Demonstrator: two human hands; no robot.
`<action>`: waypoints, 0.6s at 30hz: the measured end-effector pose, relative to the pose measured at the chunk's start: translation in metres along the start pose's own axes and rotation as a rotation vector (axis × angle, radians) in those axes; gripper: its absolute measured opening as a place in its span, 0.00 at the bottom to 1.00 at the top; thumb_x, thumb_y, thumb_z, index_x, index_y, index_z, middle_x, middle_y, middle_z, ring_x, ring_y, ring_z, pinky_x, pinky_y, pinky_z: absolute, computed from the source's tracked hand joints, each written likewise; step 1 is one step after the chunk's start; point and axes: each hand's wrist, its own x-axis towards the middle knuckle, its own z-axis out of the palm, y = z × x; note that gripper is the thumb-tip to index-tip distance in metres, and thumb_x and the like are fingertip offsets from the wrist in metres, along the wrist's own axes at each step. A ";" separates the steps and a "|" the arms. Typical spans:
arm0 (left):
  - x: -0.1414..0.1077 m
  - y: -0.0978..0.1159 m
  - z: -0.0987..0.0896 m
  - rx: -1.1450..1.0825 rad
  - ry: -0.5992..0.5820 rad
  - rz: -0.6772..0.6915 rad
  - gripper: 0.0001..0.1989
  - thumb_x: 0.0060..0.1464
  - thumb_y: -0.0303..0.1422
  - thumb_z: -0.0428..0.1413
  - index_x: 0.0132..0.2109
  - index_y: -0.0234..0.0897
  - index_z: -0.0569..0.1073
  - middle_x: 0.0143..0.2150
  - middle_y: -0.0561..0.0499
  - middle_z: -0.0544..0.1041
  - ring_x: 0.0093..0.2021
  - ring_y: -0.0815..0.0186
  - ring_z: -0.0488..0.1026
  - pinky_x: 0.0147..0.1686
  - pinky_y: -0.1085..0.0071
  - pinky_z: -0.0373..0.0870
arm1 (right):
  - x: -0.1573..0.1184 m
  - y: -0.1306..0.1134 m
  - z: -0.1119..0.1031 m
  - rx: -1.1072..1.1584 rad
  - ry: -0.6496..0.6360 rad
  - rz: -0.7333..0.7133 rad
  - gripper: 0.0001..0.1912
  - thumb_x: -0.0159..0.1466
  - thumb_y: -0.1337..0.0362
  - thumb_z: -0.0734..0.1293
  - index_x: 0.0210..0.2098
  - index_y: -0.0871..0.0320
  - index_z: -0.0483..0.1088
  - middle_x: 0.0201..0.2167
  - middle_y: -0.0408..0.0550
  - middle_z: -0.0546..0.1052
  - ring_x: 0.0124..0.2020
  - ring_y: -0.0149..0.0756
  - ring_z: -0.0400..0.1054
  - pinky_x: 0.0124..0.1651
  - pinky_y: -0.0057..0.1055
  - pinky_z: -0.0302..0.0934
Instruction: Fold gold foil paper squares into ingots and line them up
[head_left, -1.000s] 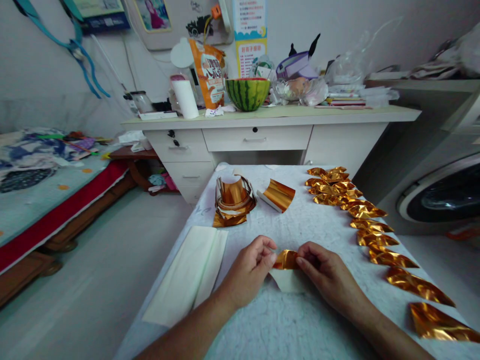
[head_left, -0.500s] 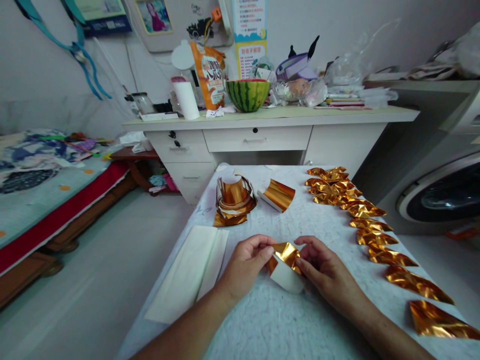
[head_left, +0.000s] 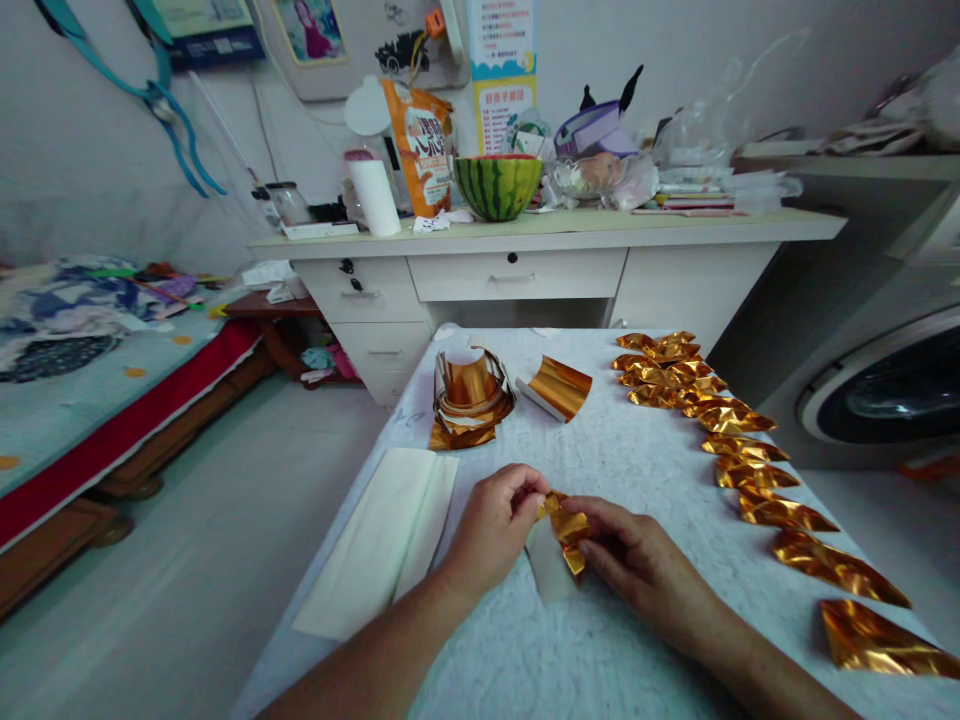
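Right now I am watching both hands working low over the cloth-covered near worktop (head_left: 487,665). The left hand (head_left: 491,525) is pinching one end of a crinkled gold foil strip (head_left: 571,530) between thumb and forefinger, its other fingers curling in. The right hand (head_left: 649,560) is closing thumb and fingers on the strip's opposite side. A smooth, pale flap (head_left: 551,568) is hanging just below the shiny foil.

To the left, long matte pale sheets (head_left: 375,540) are lying flat, overlapping. Along the right side, twisted foil pieces (head_left: 840,568) are forming a slanting row, creased and pointed. Beyond the hands, a curved foil sheet (head_left: 564,385) is arching up beside a ring-shaped foil stack (head_left: 469,388) of nested strips.

Farther off, on the far worktop (head_left: 577,230), a striped watermelon half (head_left: 497,188) is showing a thin line of red at its rim. An orange pouch (head_left: 420,155) is standing near it, its contents hidden, and a glass jar (head_left: 287,203) is sitting leftward; I can't tell what it is holding. Clear plastic bags (head_left: 694,135) are bunching up on the right.
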 end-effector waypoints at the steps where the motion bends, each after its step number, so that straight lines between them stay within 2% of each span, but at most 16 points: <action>1: 0.001 0.001 0.000 0.047 0.008 0.026 0.07 0.53 0.23 0.51 0.35 0.37 0.73 0.34 0.53 0.75 0.36 0.68 0.71 0.37 0.74 0.65 | 0.000 0.001 0.000 -0.060 0.029 -0.003 0.18 0.66 0.67 0.61 0.56 0.50 0.66 0.41 0.45 0.78 0.39 0.35 0.73 0.42 0.33 0.67; 5: 0.004 0.000 0.003 0.168 0.014 0.089 0.08 0.54 0.22 0.52 0.34 0.37 0.73 0.35 0.53 0.76 0.37 0.67 0.72 0.38 0.73 0.64 | 0.002 0.005 -0.002 -0.316 0.138 -0.014 0.18 0.66 0.68 0.60 0.54 0.51 0.68 0.38 0.47 0.76 0.37 0.37 0.71 0.41 0.34 0.65; 8: 0.007 -0.004 0.005 0.283 -0.007 0.114 0.08 0.54 0.21 0.52 0.34 0.38 0.72 0.34 0.53 0.76 0.37 0.66 0.71 0.38 0.72 0.64 | 0.004 0.005 0.000 -0.456 0.164 -0.005 0.17 0.65 0.70 0.59 0.51 0.53 0.70 0.33 0.47 0.75 0.36 0.39 0.69 0.39 0.35 0.64; 11: 0.008 -0.008 0.006 0.453 -0.021 0.142 0.08 0.54 0.21 0.54 0.34 0.38 0.72 0.35 0.53 0.76 0.39 0.63 0.70 0.40 0.68 0.64 | 0.007 0.005 0.003 -0.579 0.170 -0.009 0.16 0.63 0.71 0.60 0.48 0.57 0.72 0.33 0.50 0.73 0.38 0.43 0.67 0.41 0.39 0.62; 14: 0.007 -0.009 0.006 0.565 -0.031 0.175 0.06 0.55 0.23 0.55 0.35 0.39 0.73 0.38 0.52 0.74 0.42 0.61 0.67 0.43 0.66 0.64 | 0.009 0.003 0.005 -0.639 0.171 -0.037 0.15 0.61 0.73 0.61 0.45 0.58 0.72 0.36 0.51 0.72 0.39 0.43 0.65 0.42 0.40 0.61; 18: 0.005 -0.008 0.003 0.590 -0.015 0.218 0.07 0.55 0.23 0.56 0.38 0.39 0.75 0.43 0.50 0.71 0.45 0.60 0.66 0.47 0.63 0.64 | 0.013 0.000 0.004 -0.634 0.141 -0.099 0.11 0.59 0.76 0.60 0.34 0.57 0.70 0.37 0.50 0.71 0.38 0.41 0.64 0.40 0.37 0.59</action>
